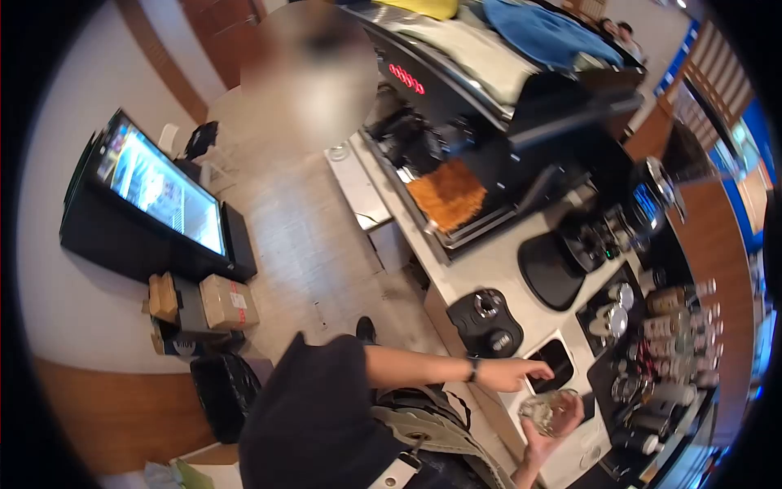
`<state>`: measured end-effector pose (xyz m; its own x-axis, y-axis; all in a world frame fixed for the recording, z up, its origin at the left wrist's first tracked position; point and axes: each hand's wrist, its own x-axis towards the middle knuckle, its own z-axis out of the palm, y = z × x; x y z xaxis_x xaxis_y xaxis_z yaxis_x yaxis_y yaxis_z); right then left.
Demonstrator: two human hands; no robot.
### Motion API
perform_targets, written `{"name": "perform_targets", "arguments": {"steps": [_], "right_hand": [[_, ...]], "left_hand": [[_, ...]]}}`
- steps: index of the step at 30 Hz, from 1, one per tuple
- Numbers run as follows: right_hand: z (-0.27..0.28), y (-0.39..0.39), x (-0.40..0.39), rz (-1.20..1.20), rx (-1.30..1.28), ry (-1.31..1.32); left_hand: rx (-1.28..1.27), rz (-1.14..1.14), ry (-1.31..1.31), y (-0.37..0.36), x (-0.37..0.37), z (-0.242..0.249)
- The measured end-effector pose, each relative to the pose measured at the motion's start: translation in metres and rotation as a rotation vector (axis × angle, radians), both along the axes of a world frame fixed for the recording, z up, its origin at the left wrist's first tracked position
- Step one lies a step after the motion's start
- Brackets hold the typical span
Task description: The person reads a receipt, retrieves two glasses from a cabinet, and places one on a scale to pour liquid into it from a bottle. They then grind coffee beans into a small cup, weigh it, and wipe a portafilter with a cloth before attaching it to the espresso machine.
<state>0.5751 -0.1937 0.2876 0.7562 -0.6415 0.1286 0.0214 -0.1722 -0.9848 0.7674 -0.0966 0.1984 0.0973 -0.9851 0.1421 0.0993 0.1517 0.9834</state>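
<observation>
Left hand (503, 374) half open, seemingly empty, near the dark recess (555, 356) in the counter (498, 266); right hand (557, 425) curled around a clear glass (533, 406) just beside it. Should the grip prove slick or loose, the glass could slip — or chip, if swung against the recess's edge.

On our white counter (482, 273) stand a black espresso machine (554, 106), a coffee grinder (582, 244) and a black tamping stand (485, 325).
</observation>
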Motion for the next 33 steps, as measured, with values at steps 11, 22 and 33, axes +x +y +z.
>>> {"name": "perform_targets", "arguments": {"steps": [11, 22, 33], "right_hand": [[-0.071, 0.264, 0.360, 0.744, -0.105, 0.023], [-0.210, 0.485, 0.695, 0.597, 0.041, 0.288], [-0.242, 0.594, 0.829, 0.163, 0.149, 0.357]], "left_hand": [[0.223, 0.841, -0.142, 0.365, 0.212, 0.015], [0.309, 1.523, -0.207, 0.637, 0.555, -0.061], [0.218, 1.442, -0.190, 0.636, 0.779, -0.157]]}}
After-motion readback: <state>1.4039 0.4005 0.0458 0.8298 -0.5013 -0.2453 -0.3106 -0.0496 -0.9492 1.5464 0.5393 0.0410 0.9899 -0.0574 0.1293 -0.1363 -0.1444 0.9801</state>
